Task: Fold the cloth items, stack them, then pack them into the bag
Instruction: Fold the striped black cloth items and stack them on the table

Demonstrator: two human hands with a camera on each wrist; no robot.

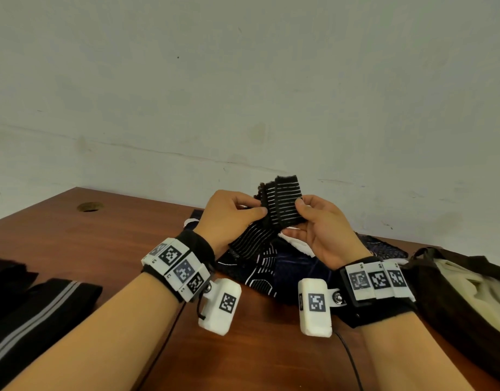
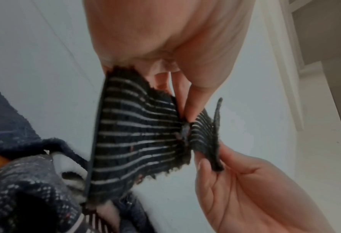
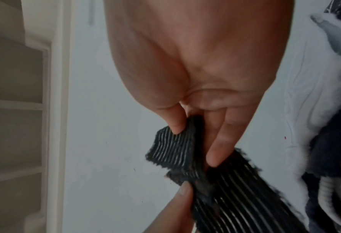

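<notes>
A small black cloth with thin white stripes (image 1: 282, 204) is held up above the table, between both hands. My left hand (image 1: 231, 213) pinches its left side with thumb and fingers, and my right hand (image 1: 316, 221) pinches its right edge. In the left wrist view the striped cloth (image 2: 137, 134) is bunched at the pinch. In the right wrist view the striped cloth (image 3: 177, 146) is gripped at its folded end. Below the hands lies a heap of dark blue and white patterned cloths (image 1: 274, 266). A dark bag (image 1: 454, 300) with a cream lining stands open at the right.
A brown wooden table (image 1: 107, 244) runs back to a pale wall, with a round cable hole (image 1: 89, 206) at the far left. A black cloth with grey stripes (image 1: 37, 314) lies at the near left. Cables (image 1: 353, 362) trail from the wrist devices.
</notes>
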